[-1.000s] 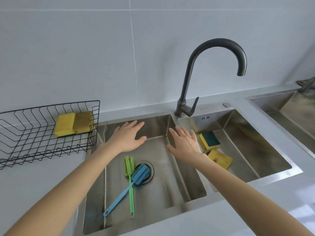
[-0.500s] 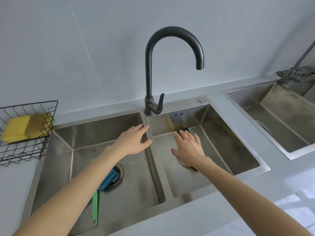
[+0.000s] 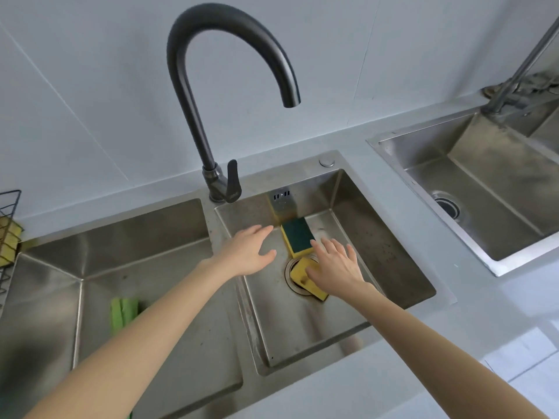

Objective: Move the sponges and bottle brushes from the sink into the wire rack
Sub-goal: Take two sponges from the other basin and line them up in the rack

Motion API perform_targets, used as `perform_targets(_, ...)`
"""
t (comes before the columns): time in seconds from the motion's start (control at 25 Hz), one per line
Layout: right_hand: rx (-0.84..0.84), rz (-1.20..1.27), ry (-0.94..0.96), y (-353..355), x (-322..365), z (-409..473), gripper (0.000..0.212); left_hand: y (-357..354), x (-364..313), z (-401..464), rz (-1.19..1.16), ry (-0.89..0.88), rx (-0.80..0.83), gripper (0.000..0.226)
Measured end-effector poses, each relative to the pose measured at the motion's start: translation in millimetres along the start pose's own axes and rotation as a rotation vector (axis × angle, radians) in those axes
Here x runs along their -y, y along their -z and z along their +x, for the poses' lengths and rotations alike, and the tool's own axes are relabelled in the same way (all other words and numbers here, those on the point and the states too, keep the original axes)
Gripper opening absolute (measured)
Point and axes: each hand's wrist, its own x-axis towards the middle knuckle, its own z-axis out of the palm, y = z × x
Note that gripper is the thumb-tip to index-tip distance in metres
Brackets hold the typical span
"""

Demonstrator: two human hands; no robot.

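Both your hands are open and empty over the right basin. Your right hand (image 3: 334,267) hovers over the yellow sponge (image 3: 302,275) on the drain — nearer than your left hand (image 3: 249,251); the green-topped sponge (image 3: 297,235) lies just beyond, between them.

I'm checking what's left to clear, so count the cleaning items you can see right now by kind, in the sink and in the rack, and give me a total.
Sponges in the right basin: 2, the green-topped sponge and the yellow sponge on the drain under the right hand.
Sponges in the wire rack: at least 1, cut off by the frame edge.
Bottle brushes in the left basin: 1 visible, green; the left arm hides the rest.
Total: 4 visible.
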Motion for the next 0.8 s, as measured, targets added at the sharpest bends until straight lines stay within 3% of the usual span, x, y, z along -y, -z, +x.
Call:
perform_targets(0.32,0.135,0.103,-0.117,-28,-29,32,0.058,-38,-9,64,-0.126,0.097,0.08,0.056)
perform_targets(0.6,0.259,0.173,-0.216,-51,-38,58,0.062,-66,3,111,-0.441,0.355,0.065,0.045)
perform_targets(0.8,0.303,0.198,-0.265,-66,-41,74,0.063,-84,13,131,-0.47,0.401,0.089,0.045)
